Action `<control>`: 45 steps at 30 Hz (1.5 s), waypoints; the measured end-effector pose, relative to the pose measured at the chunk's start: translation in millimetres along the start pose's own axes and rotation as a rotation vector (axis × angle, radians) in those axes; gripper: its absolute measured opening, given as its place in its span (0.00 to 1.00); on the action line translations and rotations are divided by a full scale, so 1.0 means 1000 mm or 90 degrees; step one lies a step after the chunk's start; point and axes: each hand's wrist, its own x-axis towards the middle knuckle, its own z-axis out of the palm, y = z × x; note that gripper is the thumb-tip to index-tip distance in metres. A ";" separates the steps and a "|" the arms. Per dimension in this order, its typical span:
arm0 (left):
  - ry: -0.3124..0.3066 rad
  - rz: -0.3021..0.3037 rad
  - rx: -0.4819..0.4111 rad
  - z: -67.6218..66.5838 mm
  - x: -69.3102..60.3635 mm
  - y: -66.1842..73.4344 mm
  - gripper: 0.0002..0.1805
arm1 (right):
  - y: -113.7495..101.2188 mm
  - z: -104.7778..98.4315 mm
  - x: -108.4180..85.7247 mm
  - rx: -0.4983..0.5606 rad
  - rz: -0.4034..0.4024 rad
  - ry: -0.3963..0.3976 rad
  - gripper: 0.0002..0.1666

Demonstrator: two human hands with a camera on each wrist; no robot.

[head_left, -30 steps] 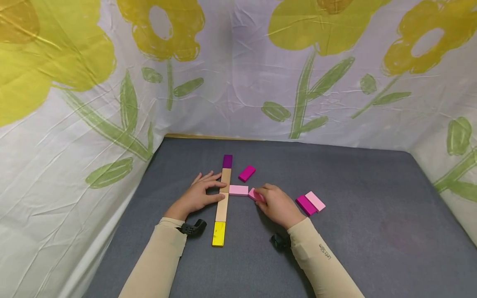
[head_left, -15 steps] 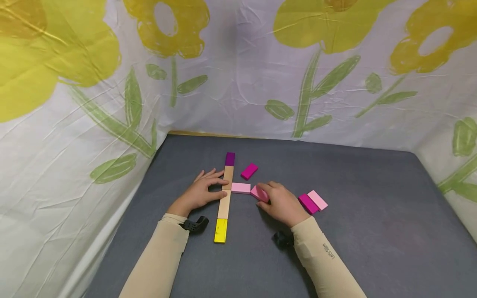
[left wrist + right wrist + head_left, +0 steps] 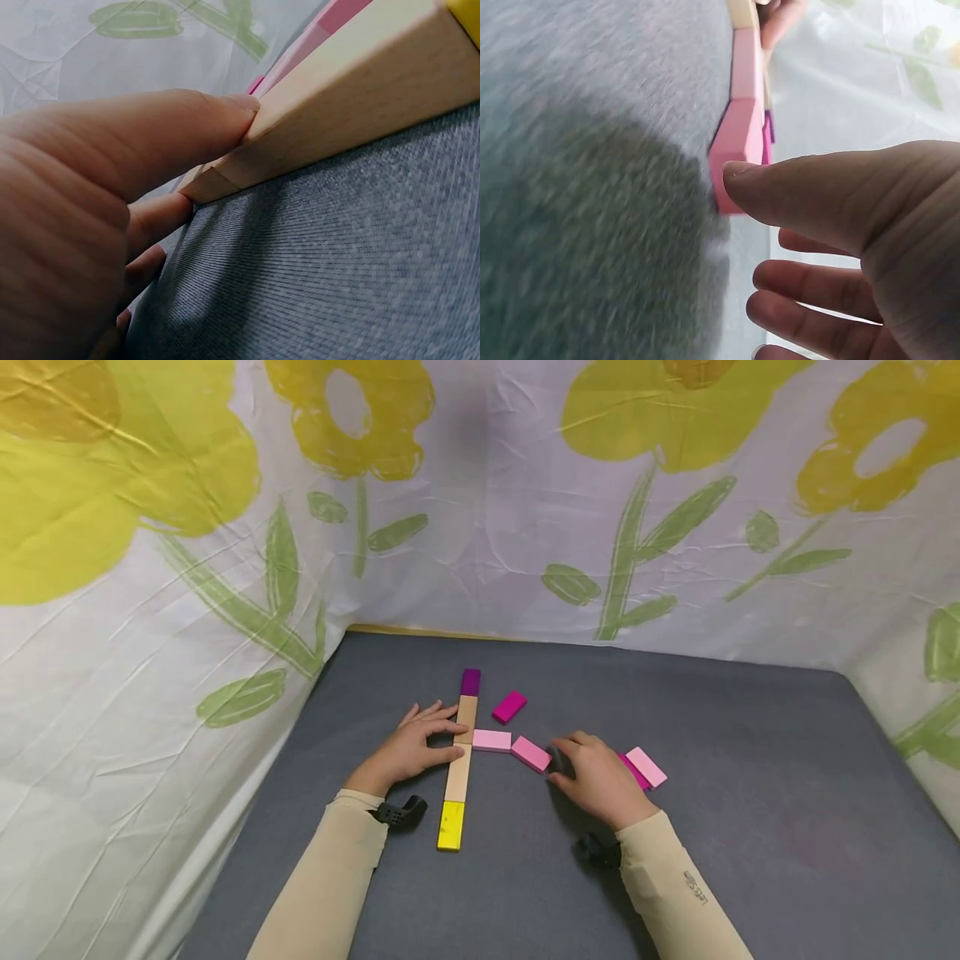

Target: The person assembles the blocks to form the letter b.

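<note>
A straight row of flat blocks runs away from me: a yellow block [image 3: 450, 827], a pale wooden block [image 3: 457, 777], a tan wooden block [image 3: 467, 714] and a purple block [image 3: 470, 682]. My left hand [image 3: 408, 750] rests its thumb and forefinger against the row's left side, by the joint of the wooden blocks. A light pink block [image 3: 492, 741] juts right from that joint. Touching its far end, a darker pink block [image 3: 531, 754] lies slanted. My right hand [image 3: 600, 781] is just right of this block, fingers apart, holding nothing.
Above the pink blocks lies a loose magenta block [image 3: 509, 707]. Right of my right hand, another magenta block [image 3: 634, 772], partly hidden by it, lies against a light pink block [image 3: 647, 767]. A flowered cloth [image 3: 510, 527] rises behind the grey table [image 3: 750, 760].
My right hand has let go of the darker pink block and moved right. That block now lies slanted at the light pink block's end. My left hand keeps its place on the row.
</note>
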 end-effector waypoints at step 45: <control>-0.001 0.002 -0.009 -0.002 -0.004 0.006 0.26 | 0.046 -0.019 -0.054 -0.024 0.078 0.084 0.17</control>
